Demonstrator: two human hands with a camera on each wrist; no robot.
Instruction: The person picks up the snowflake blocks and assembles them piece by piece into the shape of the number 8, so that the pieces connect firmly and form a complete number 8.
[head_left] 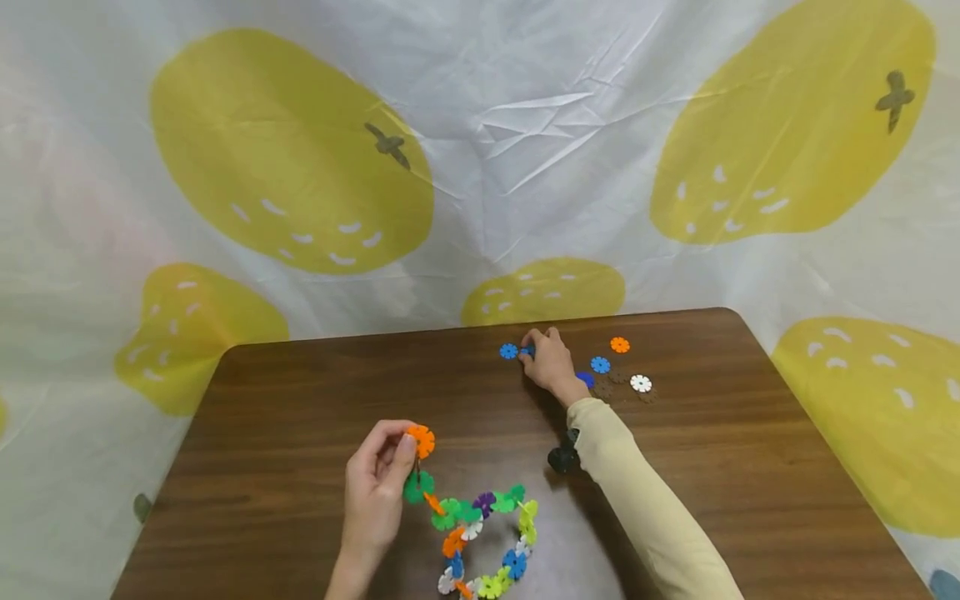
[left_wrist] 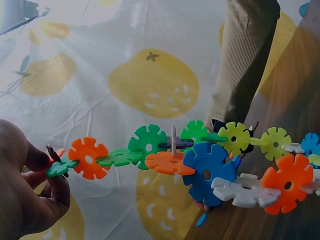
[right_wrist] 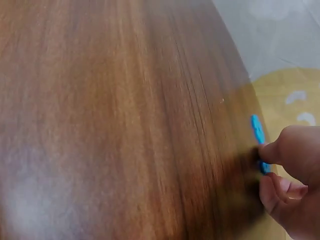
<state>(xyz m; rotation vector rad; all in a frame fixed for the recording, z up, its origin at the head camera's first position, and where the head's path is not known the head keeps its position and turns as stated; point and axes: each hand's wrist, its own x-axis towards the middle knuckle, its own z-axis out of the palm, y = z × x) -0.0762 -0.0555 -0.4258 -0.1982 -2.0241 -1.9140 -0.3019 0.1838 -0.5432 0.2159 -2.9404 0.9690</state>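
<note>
My left hand (head_left: 375,492) pinches one end of a chain of notched plastic flower discs in the head view. An orange disc (head_left: 422,442) and a green disc (head_left: 420,487) are at that end. From there the chain runs right into a closed loop of green, purple, white, blue and orange discs (left_wrist: 206,172). Near the table's far edge, my right hand (head_left: 551,367) pinches a blue disc (right_wrist: 264,167) between thumb and fingers, partly hidden by them. Just left of it lies another blue disc (head_left: 508,351), flat on the wood.
Loose discs lie to the right of my right hand: an orange disc (head_left: 619,344), a blue disc (head_left: 600,365), a white disc (head_left: 641,383) and several brown ones. The brown wooden table (head_left: 285,400) meets a fruit-print cloth (head_left: 480,167) at its far edge.
</note>
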